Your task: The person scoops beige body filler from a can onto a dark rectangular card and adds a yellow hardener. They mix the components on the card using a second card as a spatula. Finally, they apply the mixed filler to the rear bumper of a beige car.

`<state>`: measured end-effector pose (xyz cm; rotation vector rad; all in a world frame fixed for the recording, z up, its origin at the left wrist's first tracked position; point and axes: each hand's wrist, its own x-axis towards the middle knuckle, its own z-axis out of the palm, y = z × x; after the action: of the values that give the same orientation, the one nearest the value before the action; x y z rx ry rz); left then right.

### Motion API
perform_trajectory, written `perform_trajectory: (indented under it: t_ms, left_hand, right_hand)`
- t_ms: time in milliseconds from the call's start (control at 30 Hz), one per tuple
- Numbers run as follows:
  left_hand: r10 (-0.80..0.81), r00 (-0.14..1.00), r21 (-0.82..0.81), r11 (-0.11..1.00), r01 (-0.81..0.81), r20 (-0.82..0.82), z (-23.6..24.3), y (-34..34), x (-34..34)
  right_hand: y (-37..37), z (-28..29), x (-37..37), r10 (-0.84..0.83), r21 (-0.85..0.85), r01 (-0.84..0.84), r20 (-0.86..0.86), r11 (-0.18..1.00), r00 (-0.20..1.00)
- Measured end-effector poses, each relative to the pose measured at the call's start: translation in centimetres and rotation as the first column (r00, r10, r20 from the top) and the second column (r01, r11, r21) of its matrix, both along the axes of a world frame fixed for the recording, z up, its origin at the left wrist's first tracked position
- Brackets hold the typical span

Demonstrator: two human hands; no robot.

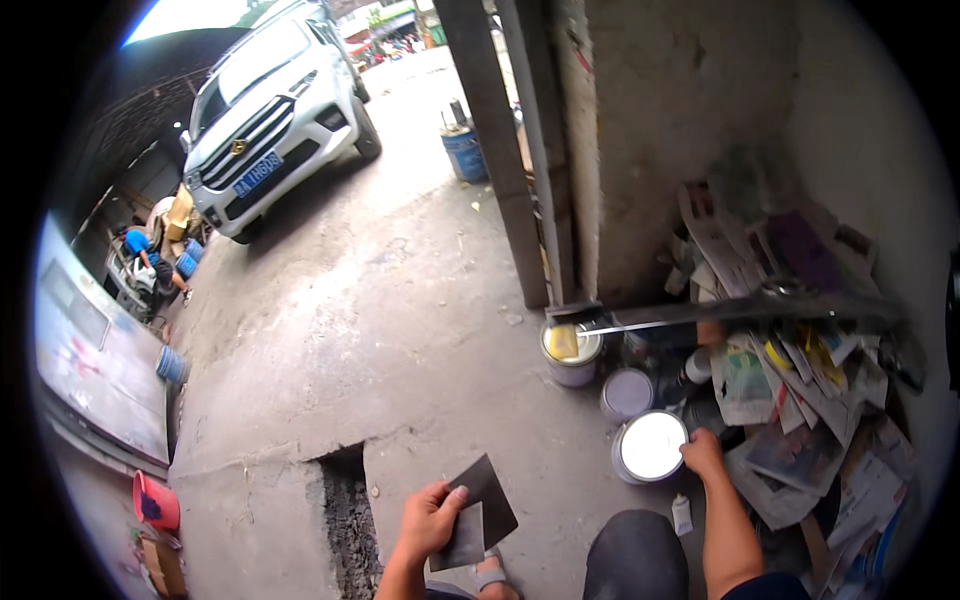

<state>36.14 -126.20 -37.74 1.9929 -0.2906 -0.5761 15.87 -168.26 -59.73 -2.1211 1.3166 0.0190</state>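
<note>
My left hand (432, 520) pinches two dark flat scraper plates (480, 512) between thumb and fingers above the concrete floor (420, 330), while my right hand (703, 455) curls its fingers over the rim of the white-lidded paint can (650, 447) beside the newspapers (800, 440).

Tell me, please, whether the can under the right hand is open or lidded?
Lidded: a flat white lid covers the can; the right hand rests on its rim.

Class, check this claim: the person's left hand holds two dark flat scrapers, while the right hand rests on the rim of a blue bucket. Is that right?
Not quite. In the head view the right hand rests on the rim of a white-lidded paint can, not a blue bucket. The left hand does hold two dark flat scrapers.
</note>
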Motion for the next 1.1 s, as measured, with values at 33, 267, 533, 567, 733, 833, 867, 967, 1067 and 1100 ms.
perform_trajectory:
  t_ms: [33,267,533,567,733,833,867,967,1067,1100]
  left_hand:
    - [-0.022,1.000,0.021,1.000,0.021,0.017,0.1,0.4,0.0]
    - [-0.002,1.000,-0.047,0.999,0.003,0.016,0.1,0.6,0.4]
    - [-0.074,0.994,0.057,0.996,0.069,0.086,0.8,0.5,-0.3]
    - [-0.103,0.991,0.107,0.990,0.095,0.081,1.3,0.5,-0.4]
    - [-0.091,0.993,-0.001,0.996,0.092,-0.073,-1.4,1.2,-0.4]
    - [-0.045,0.979,-0.232,0.973,-0.002,-0.197,-1.6,0.4,-0.3]
    - [-0.030,0.976,-0.223,0.975,-0.019,-0.215,-1.6,0.3,-0.1]
    - [0.058,0.954,-0.225,0.966,-0.128,-0.294,-2.4,0.6,0.7]
    - [0.120,0.908,-0.342,0.900,-0.270,-0.400,-1.9,0.6,1.0]
    - [0.123,0.896,-0.368,0.882,-0.296,-0.427,-1.6,0.2,1.1]
  right_hand:
    - [1.3,3.2,0.6,0.074,-0.025,-0.074,-0.018,0.997,0.997]
    - [4.6,14.3,8.5,0.202,-0.237,-0.178,0.082,0.955,0.976]
    - [3.1,5.9,16.2,0.411,-0.284,-0.462,-0.222,0.840,0.884]
    - [3.1,3.8,16.4,0.422,-0.285,-0.481,-0.247,0.829,0.873]
    - [4.4,-0.6,16.5,0.467,-0.198,-0.560,-0.370,0.805,0.803]
    - [4.3,-1.8,15.7,0.415,-0.270,-0.527,-0.378,0.806,0.828]
    - [4.1,-1.9,15.6,0.415,-0.294,-0.519,-0.350,0.803,0.840]
    - [7.2,1.2,16.2,0.540,-0.261,-0.560,-0.149,0.786,0.828]
    - [12.1,6.5,15.1,0.593,0.132,-0.656,0.326,0.743,0.736]
    - [13.7,7.7,14.6,0.497,0.401,-0.668,0.453,0.627,0.740]
